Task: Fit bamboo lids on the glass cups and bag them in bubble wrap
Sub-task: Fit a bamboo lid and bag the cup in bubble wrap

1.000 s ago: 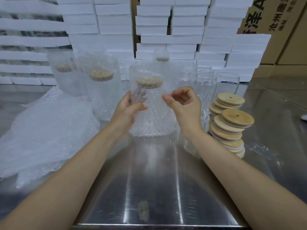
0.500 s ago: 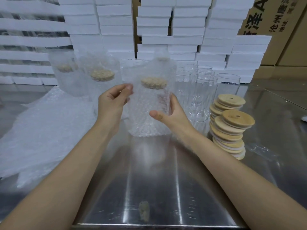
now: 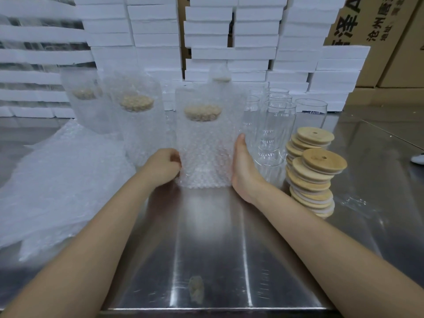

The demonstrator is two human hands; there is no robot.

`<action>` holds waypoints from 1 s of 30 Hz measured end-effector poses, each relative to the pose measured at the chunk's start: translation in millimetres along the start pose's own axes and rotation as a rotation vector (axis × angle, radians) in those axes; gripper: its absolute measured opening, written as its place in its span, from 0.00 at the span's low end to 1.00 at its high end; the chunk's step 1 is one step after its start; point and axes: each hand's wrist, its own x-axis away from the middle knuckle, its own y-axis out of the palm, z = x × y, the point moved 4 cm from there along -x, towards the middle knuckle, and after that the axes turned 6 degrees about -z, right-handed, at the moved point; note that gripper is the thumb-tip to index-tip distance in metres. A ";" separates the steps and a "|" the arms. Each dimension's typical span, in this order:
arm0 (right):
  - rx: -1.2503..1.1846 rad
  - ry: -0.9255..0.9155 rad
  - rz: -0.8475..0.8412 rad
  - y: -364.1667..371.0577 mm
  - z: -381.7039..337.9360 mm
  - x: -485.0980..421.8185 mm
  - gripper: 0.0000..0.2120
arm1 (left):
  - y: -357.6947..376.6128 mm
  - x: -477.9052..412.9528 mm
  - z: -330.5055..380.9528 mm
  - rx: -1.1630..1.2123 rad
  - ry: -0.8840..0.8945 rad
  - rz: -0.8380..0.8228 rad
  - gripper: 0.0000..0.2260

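Observation:
A glass cup with a bamboo lid stands upright inside a bubble-wrap bag on the steel table. My left hand is curled against the bag's lower left side. My right hand lies flat along the bag's right side, fingers wrapped behind it. Two more bagged, lidded cups stand behind to the left. Bare glass cups stand to the right of the bag. Bamboo lids are stacked at the right.
A heap of loose bubble-wrap bags covers the table's left side. White foam boxes are stacked along the back, and brown cardboard cartons stand at the back right. A fourth bagged cup shows behind the middle one.
The bagged cup has come down from mid-air onto the table. Both hands slid from its upper part to its lower sides.

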 end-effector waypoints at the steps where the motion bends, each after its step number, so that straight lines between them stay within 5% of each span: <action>1: 0.021 0.006 -0.003 2.1 2.4 1.1 0.29 | 2.6 1.4 0.4 -0.090 -0.005 -0.038 0.07; 9: 0.030 -0.095 0.070 -6.2 -7.8 3.1 0.24 | 15.1 4.8 -3.1 -0.349 -0.006 -0.023 0.11; 15: 0.050 -0.200 0.079 -6.6 -16.8 6.9 0.16 | -8.2 -1.4 4.1 0.495 0.035 0.259 0.13; 19: 0.155 -0.353 0.214 -4.4 -25.7 17.0 0.12 | 0.5 6.2 16.1 0.471 0.180 -0.045 0.56; 22: 0.292 -0.526 0.353 -4.7 -34.1 27.7 0.11 | 18.0 7.8 16.5 0.374 0.201 -0.150 0.67; 24: 0.292 -0.633 0.450 -5.4 -41.8 36.6 0.10 | 26.2 7.2 16.6 0.453 0.202 -0.155 0.64; 26: 0.255 -0.680 0.482 -3.1 -51.0 43.6 0.10 | 27.8 6.7 18.4 0.527 0.236 -0.092 0.49; 30: 0.353 -0.598 0.365 14.7 -51.4 48.0 0.09 | 25.5 7.3 23.8 0.653 0.246 0.034 0.37</action>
